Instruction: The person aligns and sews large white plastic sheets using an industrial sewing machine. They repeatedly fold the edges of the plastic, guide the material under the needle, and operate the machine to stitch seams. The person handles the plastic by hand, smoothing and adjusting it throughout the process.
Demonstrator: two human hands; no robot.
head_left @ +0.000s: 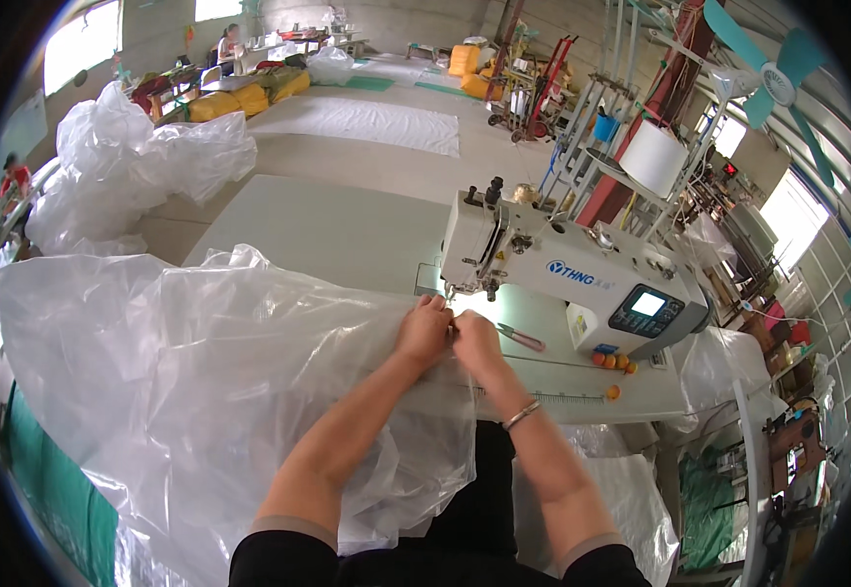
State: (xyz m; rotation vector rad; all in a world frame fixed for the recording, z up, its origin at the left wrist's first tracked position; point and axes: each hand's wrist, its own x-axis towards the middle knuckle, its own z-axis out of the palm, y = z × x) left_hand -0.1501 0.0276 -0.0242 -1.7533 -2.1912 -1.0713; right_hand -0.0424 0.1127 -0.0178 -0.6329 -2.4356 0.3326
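Note:
A large translucent plastic sheet (200,352) spreads over the left of the sewing table and hangs down over its front edge. My left hand (425,331) is closed on the sheet's right edge, just in front of the needle area of a white sewing machine (562,259). Right beside it my right hand (475,342), with a bracelet on the wrist, pinches the same edge; the fingertips of both hands nearly meet. The machine's lamp lights the spot behind them. Thread snips (520,338) with a pinkish handle lie to the right of my right hand.
Several small orange balls (613,362) sit by the machine's base, and a ruler scale (562,397) runs along the table's front. A white thread cone (652,157) stands behind. Bunched plastic (112,166) is heaped at far left. A green fan (778,83) hangs upper right.

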